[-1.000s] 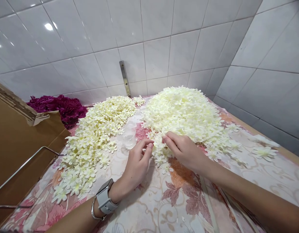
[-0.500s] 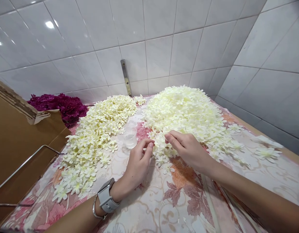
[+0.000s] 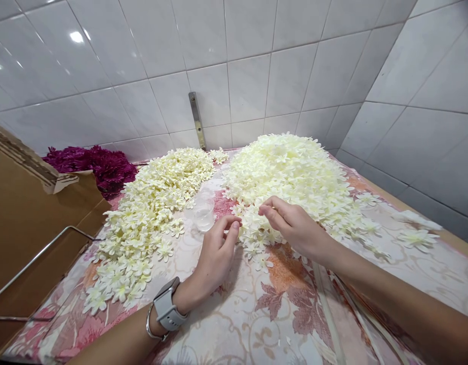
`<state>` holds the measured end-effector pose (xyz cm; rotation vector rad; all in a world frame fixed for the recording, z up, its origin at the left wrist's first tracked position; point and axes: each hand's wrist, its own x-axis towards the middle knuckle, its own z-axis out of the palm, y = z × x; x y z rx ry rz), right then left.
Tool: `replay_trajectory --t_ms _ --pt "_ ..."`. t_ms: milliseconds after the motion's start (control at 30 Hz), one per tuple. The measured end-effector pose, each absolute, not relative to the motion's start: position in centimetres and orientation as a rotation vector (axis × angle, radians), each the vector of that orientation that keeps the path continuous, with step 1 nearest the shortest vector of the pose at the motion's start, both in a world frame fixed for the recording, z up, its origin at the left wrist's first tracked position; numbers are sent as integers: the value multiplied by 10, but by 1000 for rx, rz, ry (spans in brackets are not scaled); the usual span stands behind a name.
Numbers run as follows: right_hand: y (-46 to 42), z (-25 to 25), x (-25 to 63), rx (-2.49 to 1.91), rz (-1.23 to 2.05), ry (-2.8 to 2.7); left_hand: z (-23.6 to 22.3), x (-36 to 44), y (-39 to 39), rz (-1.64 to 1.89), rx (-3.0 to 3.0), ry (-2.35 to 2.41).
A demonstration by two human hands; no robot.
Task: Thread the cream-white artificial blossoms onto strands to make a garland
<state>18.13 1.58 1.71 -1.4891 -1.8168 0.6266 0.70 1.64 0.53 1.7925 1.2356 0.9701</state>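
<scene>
Right hand [image 3: 298, 229], narrowly curled, has risen slightly, flower heap [image 3: 289, 170] at twelve o'clock. Left hand [image 3: 218, 252] stays narrow; both holds unclear.

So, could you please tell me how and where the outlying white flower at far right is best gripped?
Probably pinch the white flower by its near edge, the right hand coming from the near side: it lies splayed, with bare tablecloth before it.
</scene>
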Motion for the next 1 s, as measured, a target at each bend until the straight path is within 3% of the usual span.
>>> replay_trajectory --t_ms 567,733,900,1000 --pt "12 16 179 -1241 763 -1731 10 8 15 1008 1554 1020" --pt "8 16 173 -973 563 -1927 13 9 17 917 1242 899" --pt "6 7 170 -930 41 -1970 9 9 18 1076 1190 904" --pt "5 5 168 -921 19 -2016 7 9 16 1115 1266 875"
